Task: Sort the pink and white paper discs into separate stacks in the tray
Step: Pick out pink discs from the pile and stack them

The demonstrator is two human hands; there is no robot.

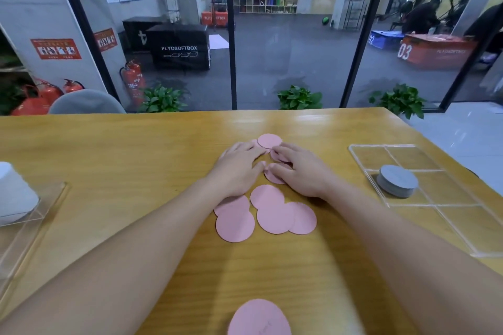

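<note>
Head view: both hands, left [236, 168] and right [302, 171], rest flat, fingers relaxed, on pink discs [275, 174].

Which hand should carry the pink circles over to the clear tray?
Probably the right hand. The tray, already holding a white stack, sits on its side, and its fingers are already touching pink circles. The left hand would have to cross over.

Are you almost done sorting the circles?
About halfway. Done: the white stack sits in one tray compartment. In hand: the left hand and right hand rest on pink discs on the table. Left: every visible pink disc is still outside the tray.
</note>
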